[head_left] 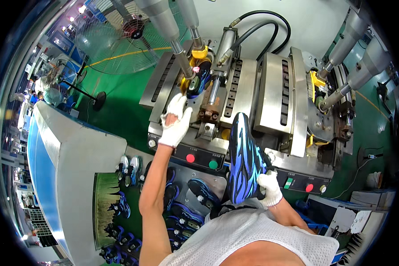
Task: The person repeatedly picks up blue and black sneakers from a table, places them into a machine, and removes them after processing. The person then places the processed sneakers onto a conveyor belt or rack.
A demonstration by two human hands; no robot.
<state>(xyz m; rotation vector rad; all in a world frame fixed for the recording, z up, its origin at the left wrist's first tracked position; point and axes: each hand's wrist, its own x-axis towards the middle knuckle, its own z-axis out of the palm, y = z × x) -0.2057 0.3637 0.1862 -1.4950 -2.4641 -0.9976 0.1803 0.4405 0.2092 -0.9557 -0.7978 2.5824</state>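
Observation:
My right hand (269, 188), in a white glove, grips a black sneaker with a blue flame-like pattern (243, 159) near its lower end. The sneaker stands lengthwise in front of the metal press machine (241, 84). My left hand (177, 120) wears a white glove with a gap baring part of the back of the hand. Its fingers stretch forward, thumb apart, with nothing visible in them. It is just short of the press's left station, where a second blue and black sneaker (199, 79) sits under two metal rods with yellow pads.
The press's right station (320, 99) also has rods and yellow parts. Red and green buttons (190, 158) line the front panel. Several sneakers (186, 217) lie on a rack below my left arm. A grey machine housing (88, 159) stands left, with a large fan (131, 29) behind.

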